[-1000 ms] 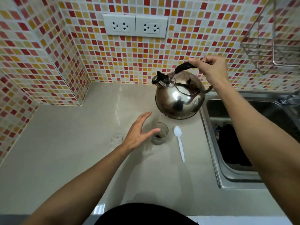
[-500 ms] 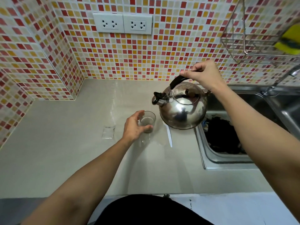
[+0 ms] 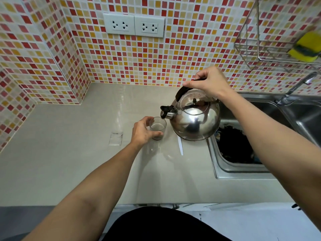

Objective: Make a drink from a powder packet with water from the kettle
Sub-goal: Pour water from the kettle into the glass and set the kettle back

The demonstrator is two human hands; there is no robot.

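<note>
Pouring stage of drink preparation, seen from the head camera. The right hand (image 3: 209, 82) was closed around the black handle (image 3: 182, 90) of the rounded polished steel kettle (image 3: 195, 122), holding it raised above the pale grey surface (image 3: 69, 145) at the near-left corner of the steel sink (image 3: 224, 164). The left hand (image 3: 141, 132) was wrapped round the left side of the small clear glass tumbler (image 3: 158, 127), which stood on the surface with dark powder or liquid visible at its base; how full it was could not be told.

The governing relation was spout to rim. The kettle's long axis, from handle to the short black-capped spout (image 3: 165, 112), ran from right to left, and the spout lay directly over the far-right edge of the tumbler's mouth, very close to it. Whether water was flowing, or whether the spout cap was open, could not be made out. The tumbler thus lay left of and below the right hand's grip, and the left hand was by far the nearer to it; a further tilt of the kettle leftward would probably carry the stream into the glass.

A white plastic spoon (image 3: 180, 146) lay on the surface just right of the tumbler, partly beneath the kettle. A clear emptied packet (image 3: 116, 138) lay further left.
</note>
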